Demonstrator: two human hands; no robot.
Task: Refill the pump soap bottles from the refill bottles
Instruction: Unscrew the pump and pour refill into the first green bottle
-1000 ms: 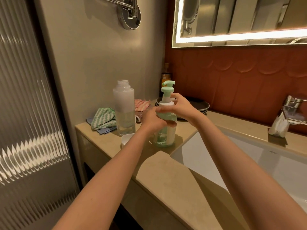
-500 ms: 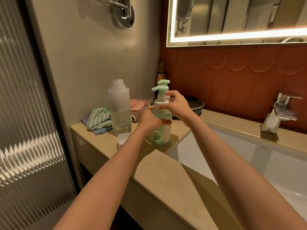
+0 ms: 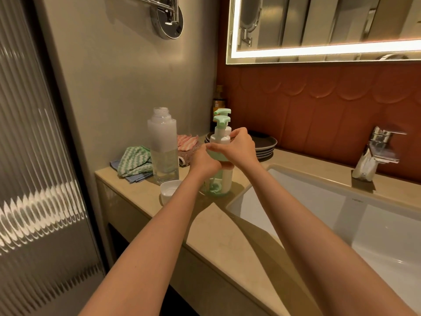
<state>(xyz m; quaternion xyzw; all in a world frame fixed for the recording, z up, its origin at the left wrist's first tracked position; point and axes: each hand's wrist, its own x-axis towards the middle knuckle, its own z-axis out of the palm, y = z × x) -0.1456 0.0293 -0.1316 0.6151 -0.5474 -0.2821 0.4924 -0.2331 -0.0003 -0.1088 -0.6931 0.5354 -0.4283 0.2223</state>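
Gripping pump bottle (image 3: 219,139), left hand (image 3: 205,159)

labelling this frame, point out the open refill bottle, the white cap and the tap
refill bottle (image 3: 162,142), head view, frosted upper body
white cap (image 3: 169,189), head view, its open inside
tap (image 3: 382,144), head view, chrome body

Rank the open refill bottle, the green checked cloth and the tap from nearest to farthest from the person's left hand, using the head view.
1. Open refill bottle, just left of the left hand.
2. Green checked cloth, further left, beyond the bottle.
3. Tap, far right, across the basin.
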